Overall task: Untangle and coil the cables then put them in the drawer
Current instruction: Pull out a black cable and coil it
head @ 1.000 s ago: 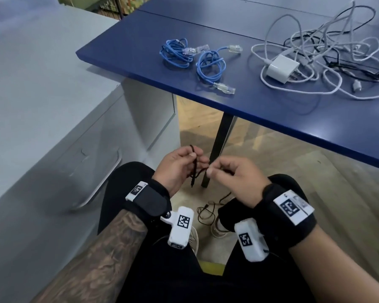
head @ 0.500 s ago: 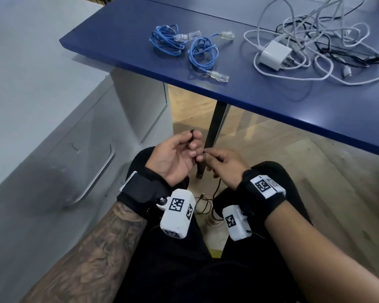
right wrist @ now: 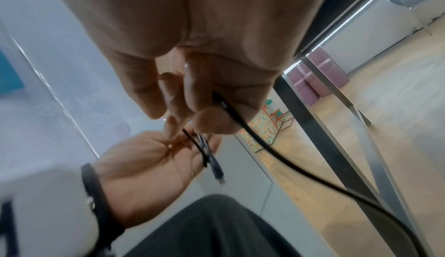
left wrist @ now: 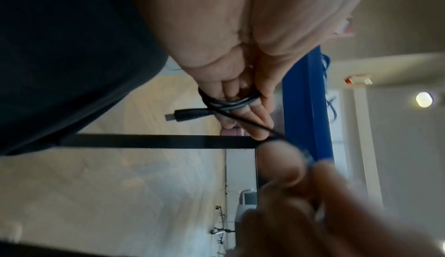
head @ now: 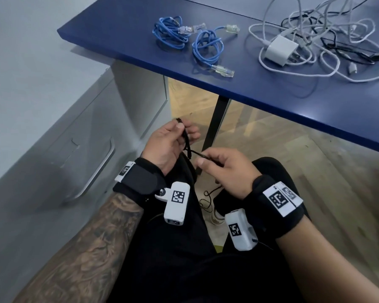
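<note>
— Where's the black cable?
— Wrapped round your left hand fingers above your lap; your right hand pinches the free run.
— Handling?
— Light and limp, likely springy; grip near the plug.

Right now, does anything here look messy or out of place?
Yes. The white and black cables on the blue table lie in one tangle around a white charger, unlike the two coiled blue cables beside them. Slack of the black cable trails to the floor.
</note>
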`<state>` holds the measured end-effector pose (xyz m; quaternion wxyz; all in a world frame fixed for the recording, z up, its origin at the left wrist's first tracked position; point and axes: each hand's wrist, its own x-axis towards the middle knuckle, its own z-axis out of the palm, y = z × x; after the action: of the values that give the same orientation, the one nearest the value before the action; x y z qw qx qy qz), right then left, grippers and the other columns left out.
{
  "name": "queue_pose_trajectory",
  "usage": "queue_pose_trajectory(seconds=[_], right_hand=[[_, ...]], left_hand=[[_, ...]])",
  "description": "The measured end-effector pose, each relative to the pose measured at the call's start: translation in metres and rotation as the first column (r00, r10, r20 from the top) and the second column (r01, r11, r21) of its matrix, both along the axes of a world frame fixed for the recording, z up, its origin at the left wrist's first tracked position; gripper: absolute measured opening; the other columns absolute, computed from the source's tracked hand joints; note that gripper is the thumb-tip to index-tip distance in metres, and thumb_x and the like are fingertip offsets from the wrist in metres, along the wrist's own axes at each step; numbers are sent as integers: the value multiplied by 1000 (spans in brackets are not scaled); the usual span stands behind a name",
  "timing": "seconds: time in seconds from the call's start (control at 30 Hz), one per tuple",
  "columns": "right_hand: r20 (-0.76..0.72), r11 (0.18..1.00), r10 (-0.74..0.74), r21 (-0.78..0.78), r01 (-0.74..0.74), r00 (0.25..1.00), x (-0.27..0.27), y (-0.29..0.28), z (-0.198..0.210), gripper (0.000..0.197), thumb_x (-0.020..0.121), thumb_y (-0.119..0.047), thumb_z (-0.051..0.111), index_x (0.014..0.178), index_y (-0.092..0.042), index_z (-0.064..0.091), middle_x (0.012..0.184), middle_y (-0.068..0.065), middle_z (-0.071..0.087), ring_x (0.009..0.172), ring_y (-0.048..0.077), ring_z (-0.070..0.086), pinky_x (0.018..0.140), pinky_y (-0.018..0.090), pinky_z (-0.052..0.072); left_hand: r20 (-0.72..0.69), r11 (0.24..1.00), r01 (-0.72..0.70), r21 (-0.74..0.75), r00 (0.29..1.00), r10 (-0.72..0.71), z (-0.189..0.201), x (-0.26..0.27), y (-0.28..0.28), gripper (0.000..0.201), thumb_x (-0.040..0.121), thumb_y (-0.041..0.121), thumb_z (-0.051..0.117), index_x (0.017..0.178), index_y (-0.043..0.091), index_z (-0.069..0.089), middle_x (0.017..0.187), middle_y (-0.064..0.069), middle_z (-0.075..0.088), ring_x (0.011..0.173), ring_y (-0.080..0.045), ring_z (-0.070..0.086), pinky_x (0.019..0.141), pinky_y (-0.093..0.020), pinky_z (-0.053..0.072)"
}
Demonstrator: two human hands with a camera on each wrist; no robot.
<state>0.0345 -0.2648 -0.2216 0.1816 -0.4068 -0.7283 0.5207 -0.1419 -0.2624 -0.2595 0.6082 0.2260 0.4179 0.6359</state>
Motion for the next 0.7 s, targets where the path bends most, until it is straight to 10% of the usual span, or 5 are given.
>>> queue_pose_trajectory(seconds=[0.17,0.3,0.5,0.7], right_hand=[[-85,996,-65,59,71,994,8,15,20,13,94,-11,64,88,-3,72,81,11,73,66,9,61,64,19,48],[-165,984,-146,80,161,976,12,32,23,15,95,-6,61,85,2,69,72,2,73,69,5,69,72,13,49],[-145,939,-333,38,342,932,6,47,-16,10,96,-21,63,96,-22,73,67,-22,65,64,-6,56,63,14,43],[1,981,-139,-140,138,990,-11,17,-60,23,101,-26,53,89,-27,72,57,-9,57,58,14,50,60,35,44]], left_hand=[[-457,980,199,0,872,-177,0,11,-4,22,100,5,45,98,1,67,77,-7,68,69,-15,64,67,-21,49],[-459,945,323,-59,832,-313,6,20,-5,36,102,19,40,85,5,68,60,-6,55,54,-18,47,67,-34,42],[17,924,377,-64,926,-377,26,16,-9,33,97,17,30,84,4,58,57,0,35,51,-15,29,62,-31,41],[379,987,157,-35,916,-133,24,9,-5,22,99,12,37,94,5,58,66,0,47,55,-11,44,73,-31,51]])
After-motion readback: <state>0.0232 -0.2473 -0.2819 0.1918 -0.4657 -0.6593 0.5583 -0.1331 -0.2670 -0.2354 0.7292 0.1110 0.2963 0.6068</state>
